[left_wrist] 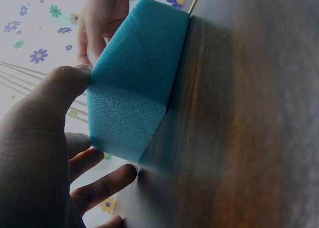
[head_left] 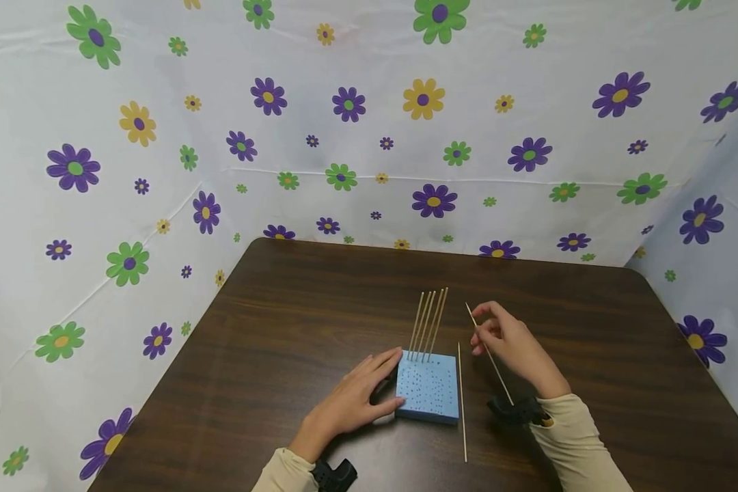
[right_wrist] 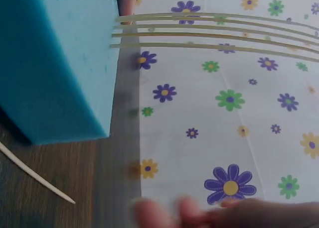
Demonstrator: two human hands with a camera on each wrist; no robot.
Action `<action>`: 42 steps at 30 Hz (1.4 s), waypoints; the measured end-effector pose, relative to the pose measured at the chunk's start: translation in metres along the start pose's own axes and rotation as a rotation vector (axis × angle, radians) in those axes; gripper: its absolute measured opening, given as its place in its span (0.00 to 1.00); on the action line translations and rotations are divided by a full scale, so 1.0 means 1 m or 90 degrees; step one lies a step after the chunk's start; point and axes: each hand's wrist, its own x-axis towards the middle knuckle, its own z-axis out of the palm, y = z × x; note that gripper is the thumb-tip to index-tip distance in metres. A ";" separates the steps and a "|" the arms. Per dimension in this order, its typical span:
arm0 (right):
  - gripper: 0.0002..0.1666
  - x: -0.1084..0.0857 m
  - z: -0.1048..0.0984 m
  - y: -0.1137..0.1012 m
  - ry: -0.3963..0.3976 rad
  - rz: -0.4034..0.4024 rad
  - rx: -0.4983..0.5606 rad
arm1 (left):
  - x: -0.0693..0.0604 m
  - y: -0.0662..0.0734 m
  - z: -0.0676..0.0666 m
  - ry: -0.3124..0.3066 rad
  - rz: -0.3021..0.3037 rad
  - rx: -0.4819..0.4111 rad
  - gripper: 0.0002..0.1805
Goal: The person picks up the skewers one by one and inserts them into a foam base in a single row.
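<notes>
A light blue foam block (head_left: pixel 427 388) with rows of small holes sits on the table. Several thin wooden skewers (head_left: pixel 429 324) stand upright along its back edge. My left hand (head_left: pixel 350 400) holds the block at its left side, thumb by the near corner and fingers by the far one; the left wrist view shows the block's side (left_wrist: pixel 134 78) beside the thumb. Right of the block, my right hand (head_left: pixel 510 342) pinches a single skewer (head_left: pixel 498 372), slanted, above the table. In the right wrist view the fingers (right_wrist: pixel 154 215) are blurred at the bottom.
Another skewer (head_left: pixel 462 410) lies on the dark wooden table (head_left: pixel 270 328), close along the block's right side. White flower-patterned cloth (head_left: pixel 369 137) hangs behind the table and at both sides.
</notes>
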 end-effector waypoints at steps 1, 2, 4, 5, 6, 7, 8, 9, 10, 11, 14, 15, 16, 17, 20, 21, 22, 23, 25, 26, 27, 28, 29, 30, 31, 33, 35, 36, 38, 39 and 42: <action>0.11 0.000 0.000 -0.001 0.016 -0.009 0.015 | 0.000 0.000 0.000 0.000 0.000 0.000 0.44; 0.10 0.000 0.000 -0.003 0.029 -0.019 0.031 | 0.000 0.000 0.000 0.001 0.001 0.001 0.44; 0.09 0.000 0.001 -0.006 0.052 -0.045 0.053 | 0.001 0.000 0.000 0.000 0.001 0.001 0.44; 0.10 0.000 0.002 -0.006 0.061 -0.058 0.063 | 0.001 0.000 -0.001 0.000 0.000 0.001 0.44; 0.11 0.000 0.003 -0.007 0.070 -0.073 0.070 | 0.001 0.000 -0.001 0.000 0.000 -0.001 0.44; 0.12 0.000 0.004 -0.008 0.078 -0.089 0.078 | 0.001 0.000 0.000 0.000 0.001 -0.001 0.44; 0.13 0.000 0.005 -0.008 0.087 -0.104 0.084 | 0.001 0.000 0.000 0.002 0.003 0.001 0.44; 0.13 0.000 0.006 -0.008 0.096 -0.115 0.087 | 0.001 0.000 0.000 0.001 0.002 0.001 0.44; 0.14 0.001 0.006 -0.008 0.103 -0.123 0.093 | 0.001 0.000 0.000 0.001 0.002 0.001 0.44; 0.14 0.001 0.007 -0.008 0.107 -0.129 0.098 | 0.001 0.000 0.000 0.002 0.001 0.001 0.44; 0.14 0.002 0.007 -0.009 0.112 -0.139 0.123 | 0.000 0.000 0.001 0.000 0.000 0.001 0.44; 0.15 0.002 0.007 -0.009 0.113 -0.142 0.131 | 0.000 0.000 0.000 -0.002 -0.002 0.000 0.44; 0.15 0.002 0.007 -0.009 0.115 -0.146 0.139 | 0.000 0.000 0.000 -0.001 -0.001 0.001 0.44; 0.16 0.002 0.007 -0.009 0.117 -0.152 0.145 | 0.000 0.000 0.000 -0.001 0.000 0.001 0.44; 0.18 0.003 0.008 -0.009 0.123 -0.167 0.161 | 0.000 0.000 0.000 0.001 0.003 0.000 0.44; 0.18 0.003 0.008 -0.009 0.124 -0.170 0.161 | 0.000 0.000 0.000 0.001 0.003 0.000 0.44; 0.18 0.003 0.008 -0.008 0.126 -0.173 0.160 | 0.000 0.000 0.000 0.002 0.005 0.000 0.44; 0.18 0.003 0.009 -0.008 0.127 -0.173 0.153 | 0.000 -0.001 0.000 0.003 0.005 -0.001 0.44; 0.17 0.003 0.009 -0.008 0.129 -0.170 0.134 | 0.000 -0.001 0.000 0.005 0.008 0.005 0.44; 0.17 0.003 0.009 -0.007 0.128 -0.165 0.124 | 0.000 -0.001 0.000 0.004 0.008 0.006 0.44; 0.17 0.002 0.009 -0.007 0.128 -0.158 0.114 | 0.000 -0.001 0.000 0.004 0.007 0.008 0.44; 0.17 0.002 0.009 -0.007 0.128 -0.151 0.107 | 0.000 -0.001 0.001 0.004 0.007 0.010 0.44; 0.17 0.002 0.009 -0.007 0.126 -0.144 0.102 | 0.000 -0.001 0.001 0.003 0.007 0.011 0.45; 0.17 0.002 0.010 -0.007 0.124 -0.138 0.103 | 0.000 -0.001 0.001 0.002 0.007 0.012 0.45; 0.17 0.002 0.010 -0.007 0.124 -0.134 0.101 | 0.000 -0.001 0.001 0.002 0.007 0.013 0.45; 0.17 0.001 0.010 -0.006 0.128 -0.136 0.093 | 0.000 -0.001 0.001 0.002 0.007 0.015 0.45; 0.15 0.001 0.011 -0.006 0.135 -0.152 0.079 | 0.000 0.000 0.001 0.003 0.008 0.020 0.44; 0.14 0.002 0.011 -0.007 0.139 -0.162 0.068 | 0.000 0.000 0.001 0.003 0.008 0.020 0.44; 0.12 0.002 0.012 -0.007 0.145 -0.180 0.054 | 0.000 0.000 0.001 0.000 0.006 0.018 0.44; 0.12 0.002 0.012 -0.007 0.147 -0.188 0.047 | 0.000 0.000 0.001 -0.001 0.005 0.016 0.44; 0.11 0.002 0.014 -0.009 0.152 -0.189 0.030 | 0.000 0.000 0.000 -0.002 0.003 0.008 0.44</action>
